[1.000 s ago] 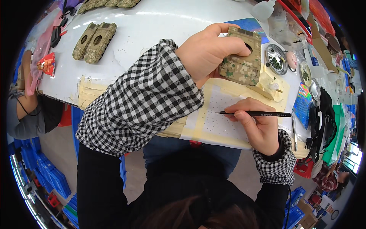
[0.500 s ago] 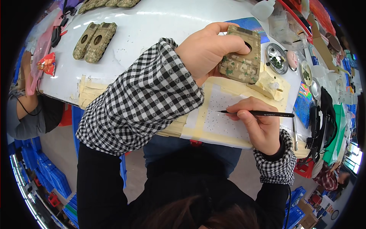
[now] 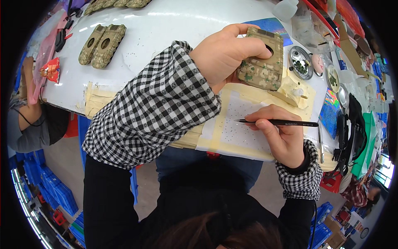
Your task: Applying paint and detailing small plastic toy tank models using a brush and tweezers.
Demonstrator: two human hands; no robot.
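My left hand [image 3: 226,52] is closed round a camouflage-patterned model tank hull [image 3: 262,71], tilted up above the far part of the work sheet. A dark round hole in its top lies beside my thumb. Lower right, my right hand [image 3: 284,135] grips slim black tweezers [image 3: 290,123] between thumb and fingers. Their tip points left, over a white sheet [image 3: 242,141] strewn with tiny dark specks. Whether the tip holds a speck is too small to see. A yellowish taped block [image 3: 290,93] with a white peg stands just below the hull.
Two more camouflage hulls [image 3: 103,45] lie at the left, with others at the far edge. Right of my hands stand a round metal dish [image 3: 300,63] of small dark green parts, a second dish [image 3: 332,79], and a metal tool [image 3: 320,144]. Another person's arm [image 3: 31,112] rests at left.
Both hands have stayed almost still. The tweezers and right hand have shifted very slightly to the left; the hull is held as before.
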